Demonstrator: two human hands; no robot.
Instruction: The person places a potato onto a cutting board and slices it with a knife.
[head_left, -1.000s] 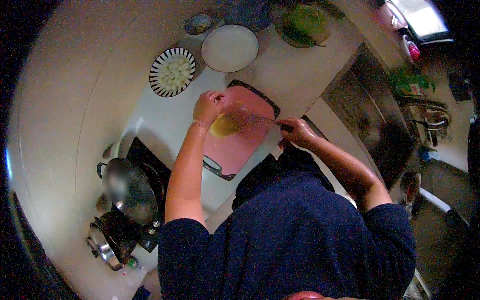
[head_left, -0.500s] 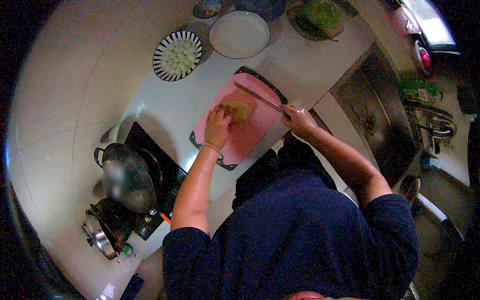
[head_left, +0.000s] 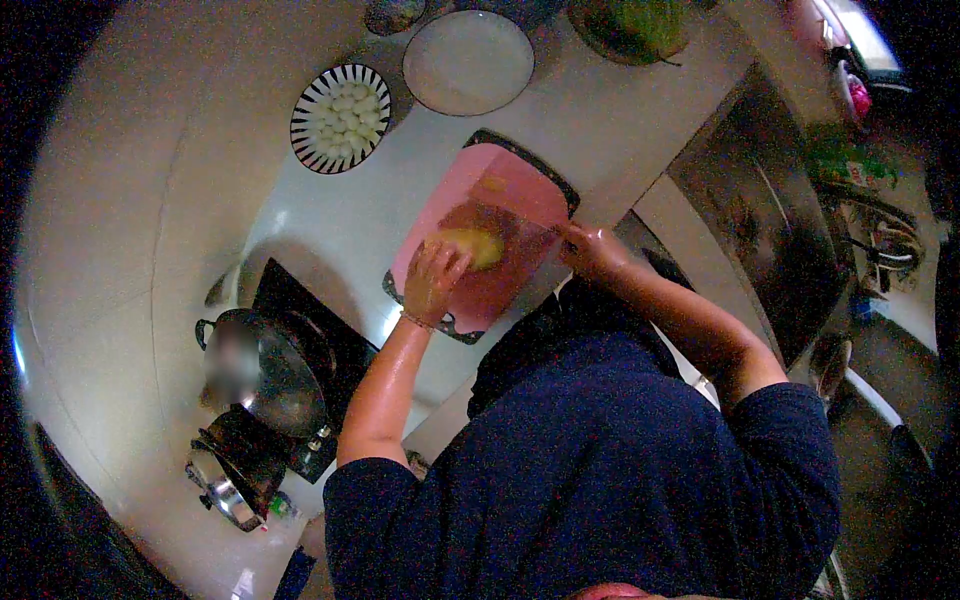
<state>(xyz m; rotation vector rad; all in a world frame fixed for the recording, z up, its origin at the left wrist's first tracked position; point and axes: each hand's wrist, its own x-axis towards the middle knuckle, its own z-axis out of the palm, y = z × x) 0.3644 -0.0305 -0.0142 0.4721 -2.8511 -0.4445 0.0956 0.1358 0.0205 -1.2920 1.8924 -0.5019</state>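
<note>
On a pink cutting board (head_left: 500, 290) with dark ends lies a yellow food piece (head_left: 480, 246). My left hand (head_left: 437, 275) rests on its left side, fingers curled against it. My right hand (head_left: 594, 250), at the board's right edge, is closed round the handle of a knife (head_left: 530, 218), whose blurred blade reaches left over the board, above the yellow piece. A small yellowish slice (head_left: 493, 184) lies near the board's far end.
Beyond the board are a white plate (head_left: 468, 62) and a striped bowl (head_left: 341, 118) of white round pieces. A green vegetable (head_left: 640, 28) sits at the back. A wok (head_left: 285, 385) and pot (head_left: 228, 495) stand left, a sink (head_left: 750, 210) right.
My left hand has come down from the board's far side onto the yellow piece. The knife has moved nearer to that piece, and a small slice now shows at the far end.
</note>
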